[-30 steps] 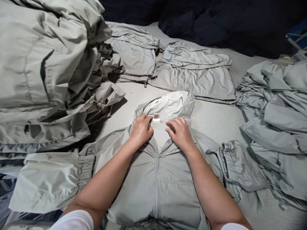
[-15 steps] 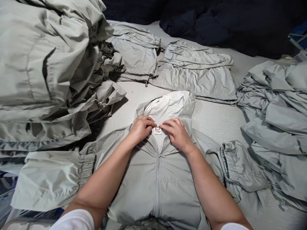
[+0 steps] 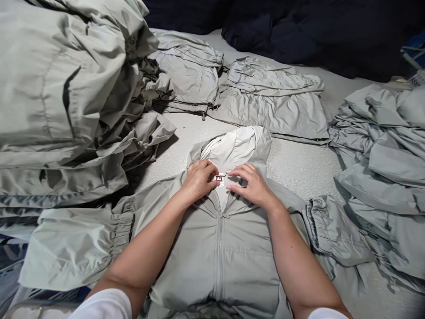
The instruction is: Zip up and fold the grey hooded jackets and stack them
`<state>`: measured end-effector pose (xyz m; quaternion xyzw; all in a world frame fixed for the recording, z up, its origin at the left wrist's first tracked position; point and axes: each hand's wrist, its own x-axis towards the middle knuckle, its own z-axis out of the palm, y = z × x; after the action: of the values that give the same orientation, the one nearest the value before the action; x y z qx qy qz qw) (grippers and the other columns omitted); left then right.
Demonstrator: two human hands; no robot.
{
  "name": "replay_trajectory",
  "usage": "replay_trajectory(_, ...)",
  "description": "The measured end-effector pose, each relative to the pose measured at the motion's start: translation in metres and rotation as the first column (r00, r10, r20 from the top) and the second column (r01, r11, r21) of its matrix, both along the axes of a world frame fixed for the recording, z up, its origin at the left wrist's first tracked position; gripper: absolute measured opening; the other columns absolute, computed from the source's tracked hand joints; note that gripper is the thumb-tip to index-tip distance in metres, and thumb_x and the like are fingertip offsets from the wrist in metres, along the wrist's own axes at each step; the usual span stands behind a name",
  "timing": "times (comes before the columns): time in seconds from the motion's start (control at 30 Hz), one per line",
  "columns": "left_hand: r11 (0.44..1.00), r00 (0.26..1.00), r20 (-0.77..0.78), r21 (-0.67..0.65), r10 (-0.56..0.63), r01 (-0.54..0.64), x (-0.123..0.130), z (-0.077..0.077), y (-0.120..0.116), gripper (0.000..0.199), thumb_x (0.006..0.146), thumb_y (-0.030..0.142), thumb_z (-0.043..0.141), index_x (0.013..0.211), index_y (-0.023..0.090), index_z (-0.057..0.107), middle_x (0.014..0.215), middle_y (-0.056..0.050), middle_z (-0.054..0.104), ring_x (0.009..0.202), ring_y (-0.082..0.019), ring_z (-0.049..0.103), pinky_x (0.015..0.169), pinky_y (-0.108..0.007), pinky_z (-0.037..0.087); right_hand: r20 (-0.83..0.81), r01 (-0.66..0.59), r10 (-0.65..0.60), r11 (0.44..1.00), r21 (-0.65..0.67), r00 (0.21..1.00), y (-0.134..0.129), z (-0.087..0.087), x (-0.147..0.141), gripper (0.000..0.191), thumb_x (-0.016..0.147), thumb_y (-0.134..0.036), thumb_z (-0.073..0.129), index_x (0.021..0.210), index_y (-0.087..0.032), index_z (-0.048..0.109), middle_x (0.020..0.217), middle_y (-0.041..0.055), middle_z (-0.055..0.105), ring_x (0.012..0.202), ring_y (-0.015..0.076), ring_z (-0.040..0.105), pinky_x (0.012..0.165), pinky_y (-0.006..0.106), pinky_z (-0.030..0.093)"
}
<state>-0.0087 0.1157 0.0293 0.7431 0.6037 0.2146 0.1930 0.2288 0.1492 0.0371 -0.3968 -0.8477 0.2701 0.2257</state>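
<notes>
A grey-green hooded jacket lies front up, its zip closed to just below the open neck and its white-lined hood spread above. At the neck is a small white label with a red print. My left hand rests on the left side of the collar, thumb and fingers closed at the label's left edge. To the right of the label, my right hand has its thumb and fingers apart, with the fingertips near the collar's edge and nothing visibly held.
A tall heap of similar grey garments rises at the left. More lie folded at the back, and another pile stands at the right. Dark fabric lines the far edge. A crate shows at lower left.
My right hand has opened, its thumb now parted from the fingers and away from the label. My left hand has moved slightly right, its thumb over the label's left edge.
</notes>
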Motion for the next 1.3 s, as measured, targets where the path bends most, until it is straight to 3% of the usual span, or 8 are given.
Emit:
replay_trajectory(0.07, 1.000, 1.000, 0.012, -0.004, 0.002, -0.002, -0.001, 0.000, 0.001, 0.021, 0.086, 0.030, 0.081, 0.106, 0.026, 0.076, 0.115, -0.006, 0.069, 0.117, -0.029, 0.060, 0.104, -0.046, 0.045, 0.068, 0.006, -0.003, 0.999, -0.045, 0.998, 0.001, 0.006, 0.007, 0.038, 0.078, -0.034, 0.091, 0.110, -0.025, 0.075, 0.114, 0.0067, 0.068, 0.116, 0.0295, 0.057, 0.104, 0.045, 0.047)
replay_trajectory(0.17, 0.999, 0.998, 0.057, -0.011, -0.030, 0.031, -0.006, 0.000, 0.002, 0.013, 0.094, 0.029, 0.069, 0.104, 0.026, 0.077, 0.117, -0.006, 0.071, 0.117, -0.028, 0.061, 0.106, -0.046, 0.045, 0.139, -0.038, 0.049, 0.996, -0.083, 0.989, 0.002, 0.011, 0.014, 0.019, 0.084, -0.020, 0.080, 0.101, -0.025, 0.075, 0.113, 0.0059, 0.068, 0.115, 0.0282, 0.056, 0.103, 0.044, 0.047)
replay_trajectory(0.3, 0.995, 0.990, 0.101, -0.005, -0.102, 0.103, -0.011, -0.001, 0.002, 0.026, 0.100, 0.022, 0.054, 0.107, 0.026, 0.079, 0.122, -0.006, 0.072, 0.118, -0.026, 0.062, 0.108, -0.045, 0.047, 0.100, 0.075, -0.083, 0.994, 0.079, 0.992, -0.001, 0.010, 0.004, 0.019, 0.094, -0.013, 0.062, 0.098, -0.025, 0.077, 0.107, 0.0082, 0.069, 0.111, 0.0287, 0.055, 0.101, 0.046, 0.046)
replay_trajectory(0.43, 0.992, 0.983, 0.132, 0.000, -0.128, 0.129, -0.015, 0.000, 0.003, 0.028, 0.099, 0.020, 0.053, 0.111, 0.026, 0.077, 0.123, -0.006, 0.073, 0.119, -0.026, 0.063, 0.109, -0.045, 0.048, 0.060, 0.166, -0.185, 0.955, 0.244, 0.981, -0.008, -0.001, -0.019, 0.025, 0.099, -0.019, 0.058, 0.113, -0.027, 0.077, 0.111, 0.0111, 0.067, 0.112, 0.0307, 0.056, 0.100, 0.049, 0.047)
replay_trajectory(0.63, 0.988, 0.922, 0.368, -0.040, -0.122, 0.147, -0.029, 0.006, 0.005, 0.041, 0.101, 0.020, 0.050, 0.140, 0.021, 0.062, 0.130, -0.010, 0.074, 0.123, -0.022, 0.067, 0.112, -0.040, 0.050, -0.048, 0.242, -0.237, 0.958, 0.157, 0.970, -0.008, -0.022, -0.023, 0.044, 0.097, -0.024, 0.061, 0.141, -0.023, 0.058, 0.126, 0.0140, 0.062, 0.108, 0.0290, 0.062, 0.099, 0.047, 0.053)
replay_trajectory(0.83, 0.998, 0.956, 0.287, 0.026, -0.055, 0.050, -0.036, 0.003, 0.005, 0.045, 0.090, 0.013, 0.060, 0.135, 0.016, 0.065, 0.112, -0.010, 0.072, 0.109, -0.024, 0.068, 0.105, -0.042, 0.053, -0.054, 0.183, -0.176, 0.969, 0.163, 0.983, -0.008, -0.016, -0.021, 0.016, 0.094, -0.018, 0.065, 0.109, -0.023, 0.069, 0.110, 0.0095, 0.063, 0.105, 0.0267, 0.062, 0.096, 0.041, 0.052)
replay_trajectory(1.07, 0.982, 0.886, 0.463, 0.158, 0.019, -0.103, -0.028, 0.022, 0.004, 0.027, 0.093, 0.018, 0.064, 0.118, 0.023, 0.073, 0.098, -0.004, 0.073, 0.099, -0.020, 0.067, 0.096, -0.034, 0.055, 0.053, 0.119, -0.130, 0.978, 0.174, 0.990, -0.008, -0.017, -0.020, 0.019, 0.099, -0.020, 0.064, 0.109, -0.027, 0.079, 0.108, 0.0083, 0.066, 0.105, 0.0258, 0.058, 0.098, 0.042, 0.049)
replay_trajectory(1.3, 0.977, 0.975, 0.210, 0.185, 0.067, -0.107, 0.001, 0.004, 0.007, 0.023, 0.095, 0.011, 0.057, 0.103, 0.023, 0.075, 0.108, -0.007, 0.075, 0.103, -0.022, 0.068, 0.094, -0.035, 0.055, 0.042, 0.117, -0.125, 0.981, 0.157, 0.991, -0.007, -0.018, -0.018, 0.022, 0.098, -0.019, 0.065, 0.111, -0.029, 0.080, 0.109, 0.0080, 0.066, 0.107, 0.0258, 0.058, 0.100, 0.043, 0.049)
